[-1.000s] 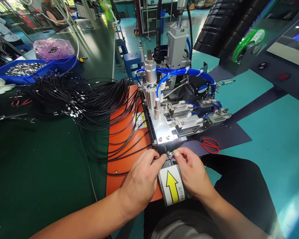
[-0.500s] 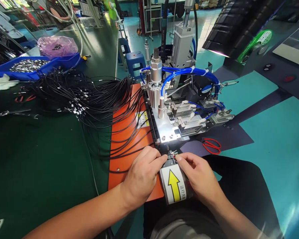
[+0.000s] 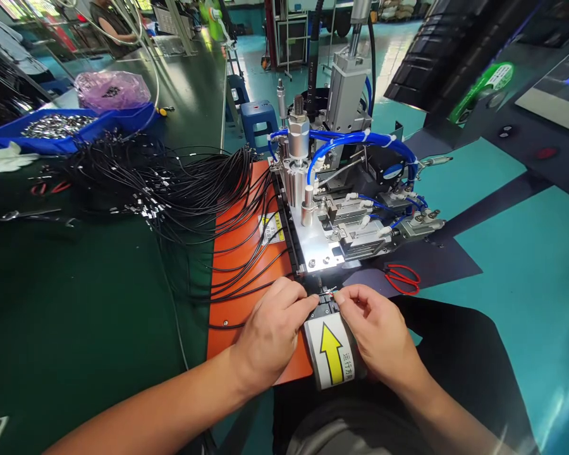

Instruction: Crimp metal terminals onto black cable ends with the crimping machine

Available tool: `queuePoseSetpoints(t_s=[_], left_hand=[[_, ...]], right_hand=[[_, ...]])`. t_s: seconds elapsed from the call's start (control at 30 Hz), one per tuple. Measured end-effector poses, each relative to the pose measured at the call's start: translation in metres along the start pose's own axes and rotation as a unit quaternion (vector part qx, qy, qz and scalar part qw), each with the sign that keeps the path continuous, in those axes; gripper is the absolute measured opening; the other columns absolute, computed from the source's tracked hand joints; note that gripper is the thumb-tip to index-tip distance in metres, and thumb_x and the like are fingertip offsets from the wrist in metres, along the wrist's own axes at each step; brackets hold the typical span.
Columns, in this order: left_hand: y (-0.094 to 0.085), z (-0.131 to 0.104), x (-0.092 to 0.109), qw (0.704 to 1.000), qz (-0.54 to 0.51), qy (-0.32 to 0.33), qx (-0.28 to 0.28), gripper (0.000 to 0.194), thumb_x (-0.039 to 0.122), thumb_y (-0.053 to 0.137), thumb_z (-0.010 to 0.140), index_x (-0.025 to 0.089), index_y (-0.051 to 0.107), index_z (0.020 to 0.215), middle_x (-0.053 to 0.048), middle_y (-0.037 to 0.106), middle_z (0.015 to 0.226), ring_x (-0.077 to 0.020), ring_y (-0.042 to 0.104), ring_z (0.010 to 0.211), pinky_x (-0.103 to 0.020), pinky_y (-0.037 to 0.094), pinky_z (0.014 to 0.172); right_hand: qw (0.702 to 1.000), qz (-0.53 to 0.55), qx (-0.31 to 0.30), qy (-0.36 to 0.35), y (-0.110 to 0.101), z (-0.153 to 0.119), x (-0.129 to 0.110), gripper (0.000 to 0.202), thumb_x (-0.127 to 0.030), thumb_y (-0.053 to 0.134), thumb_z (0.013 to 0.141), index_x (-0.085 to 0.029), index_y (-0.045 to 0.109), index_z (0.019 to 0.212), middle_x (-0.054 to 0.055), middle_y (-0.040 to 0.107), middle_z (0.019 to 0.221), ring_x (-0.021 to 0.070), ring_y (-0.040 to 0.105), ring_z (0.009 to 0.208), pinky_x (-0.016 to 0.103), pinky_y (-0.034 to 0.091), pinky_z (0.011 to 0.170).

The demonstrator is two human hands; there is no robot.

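My left hand (image 3: 277,325) is closed at the near end of the machine (image 3: 308,243), thumb and forefinger at a small dark fixture (image 3: 326,306). What it grips is hidden. From the right, my right hand (image 3: 377,322) pinches the end of thin coloured wires (image 3: 330,292) over the same fixture. A white label with a yellow arrow (image 3: 332,354) lies just below the fixture. Black cables (image 3: 246,287) run across the orange plate (image 3: 222,341) toward the machine, left of my hands.
Red-handled scissors (image 3: 403,279) lie right of the machine. Farther left are a cable heap (image 3: 123,174), a blue bin (image 3: 73,144) of metal parts, a pink bag (image 3: 111,91) and a wrench (image 3: 31,215). A dark lamp (image 3: 448,54) hangs upper right. A person (image 3: 116,28) is at the far left.
The whole view has shifted very slightly. My right fingers have turned a little at the wires; my left hand stays in place.
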State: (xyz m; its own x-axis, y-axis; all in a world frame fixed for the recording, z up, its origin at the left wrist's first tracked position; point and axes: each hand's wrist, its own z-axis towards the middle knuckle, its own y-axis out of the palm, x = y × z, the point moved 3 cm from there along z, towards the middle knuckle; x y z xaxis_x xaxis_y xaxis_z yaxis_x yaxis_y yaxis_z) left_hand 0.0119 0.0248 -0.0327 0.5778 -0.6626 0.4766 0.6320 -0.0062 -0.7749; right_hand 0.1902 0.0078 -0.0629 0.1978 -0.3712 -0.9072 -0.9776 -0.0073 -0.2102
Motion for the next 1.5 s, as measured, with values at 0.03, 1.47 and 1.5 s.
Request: queuePoseSetpoints(t_s=[0.03, 1.47, 1.5], left_hand=[[0.0, 0.0, 0.0, 1.0, 0.001, 0.0, 0.001, 0.021, 0.006, 0.05, 0.093, 0.012, 0.068, 0.102, -0.007, 0.06, 0.087, -0.0165, 0.047, 0.083, -0.03, 0.043, 0.069], [-0.007, -0.001, 0.004, 0.999, 0.042, -0.012, -0.023, 0.021, 0.007, 0.048, 0.094, 0.013, 0.065, 0.105, -0.007, 0.063, 0.092, -0.0184, 0.052, 0.084, -0.033, 0.048, 0.075], [-0.008, -0.002, 0.005, 0.998, 0.048, -0.02, -0.029, 0.02, 0.007, 0.049, 0.094, 0.013, 0.065, 0.102, -0.006, 0.063, 0.09, -0.0185, 0.051, 0.083, -0.033, 0.048, 0.074]], right_hand=[[1.0, -0.015, 0.004, -0.015, 0.0, 0.001, 0.0, 0.032, -0.052, 0.056, 0.093, -0.02, 0.063, 0.092, 0.001, 0.064, 0.078, 0.0144, 0.055, 0.068, 0.025, 0.044, 0.058], [0.969, -0.193, 0.013, -0.157, -0.001, 0.017, -0.012, 0.023, -0.034, 0.044, 0.1, -0.019, 0.055, 0.087, 0.002, 0.06, 0.085, 0.0168, 0.054, 0.08, 0.032, 0.04, 0.074], [0.968, -0.194, 0.012, -0.155, 0.0, 0.017, -0.012, 0.023, -0.034, 0.043, 0.1, -0.019, 0.055, 0.087, 0.002, 0.06, 0.086, 0.0169, 0.054, 0.08, 0.032, 0.04, 0.074]])
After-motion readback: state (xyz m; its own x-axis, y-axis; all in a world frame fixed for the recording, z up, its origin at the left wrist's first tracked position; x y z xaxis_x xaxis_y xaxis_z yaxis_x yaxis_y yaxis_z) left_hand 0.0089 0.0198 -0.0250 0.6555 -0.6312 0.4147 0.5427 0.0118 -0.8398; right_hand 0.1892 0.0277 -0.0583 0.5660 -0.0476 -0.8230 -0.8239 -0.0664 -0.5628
